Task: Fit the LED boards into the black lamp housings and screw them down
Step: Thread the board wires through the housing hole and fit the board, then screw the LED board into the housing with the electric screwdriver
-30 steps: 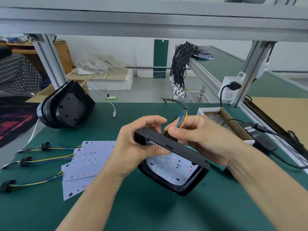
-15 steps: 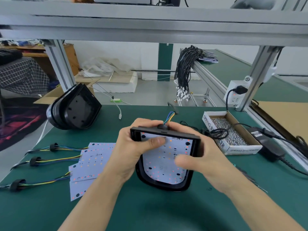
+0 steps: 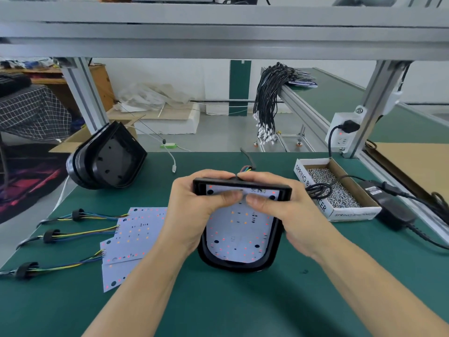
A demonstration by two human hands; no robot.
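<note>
Here two hands (image 3: 194, 210) (image 3: 286, 215) grip one housing (image 3: 239, 265); three boards (image 3: 138, 229) beside.

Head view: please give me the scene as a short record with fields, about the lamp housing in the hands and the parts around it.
held item: black lamp housing, LED board lying inside it
left hand: grips housing's left side, thumb pressing the board
right hand: grips right side, thumb pressing the board
wires: coloured leads exit at housing's far edge
spare boards: overlapping pile on the mat, left of the housing
empty housings: stacked, far left
screw box: right, open
screws fitted: none visible
</note>
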